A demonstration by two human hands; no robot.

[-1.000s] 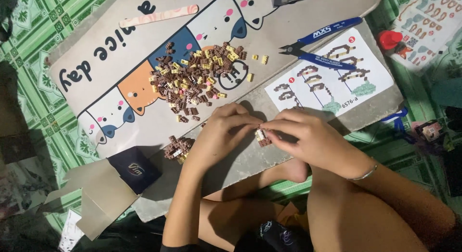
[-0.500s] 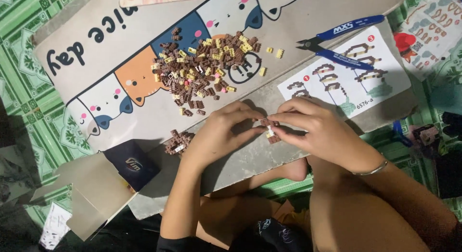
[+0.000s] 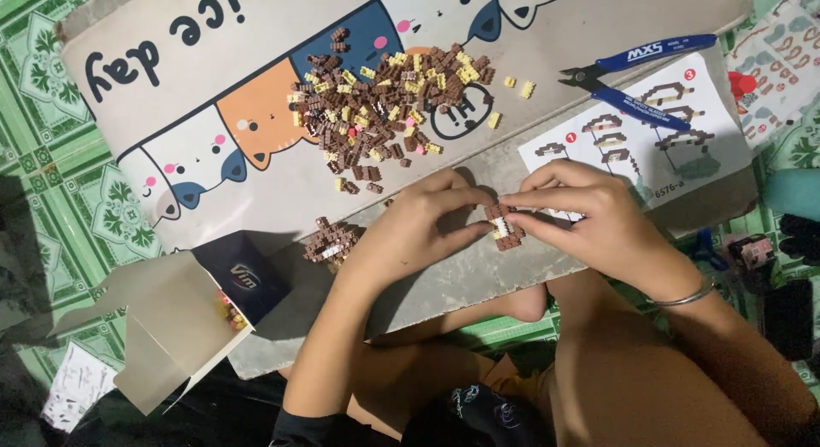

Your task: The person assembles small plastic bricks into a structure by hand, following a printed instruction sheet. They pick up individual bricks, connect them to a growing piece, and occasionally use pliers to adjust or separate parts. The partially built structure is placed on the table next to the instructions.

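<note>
Grip: I see both hands pinching one small assembly of brown and cream toy bricks (image 3: 504,225), held between them just above the grey board.
Left hand (image 3: 418,229): its fingertips clasp the assembly's left side, thumb below, fingers curled over.
Right hand (image 3: 589,216): its fingertips close on the assembly's right side; a thin silver bangle (image 3: 683,295) circles the wrist.
Location of assembly: over the near part of the grey board, just beside the instruction sheet's lower left corner.
Second cluster: a small built lump of brown bricks (image 3: 331,240) lies on the board, just left of my left hand.
Loose supply: a scattered heap of brown and yellow bricks (image 3: 393,105) lies beyond the hands.
Surface: a grey board printed with cartoon cats (image 3: 256,182).
Sheet: a white printed instruction sheet (image 3: 632,140) lies right of the heap.
Tool: blue-handled cutting pliers (image 3: 636,71) rest on the sheet's far edge.
Box: an open grey cardboard carton (image 3: 171,319) lies at the board's near left corner.
</note>
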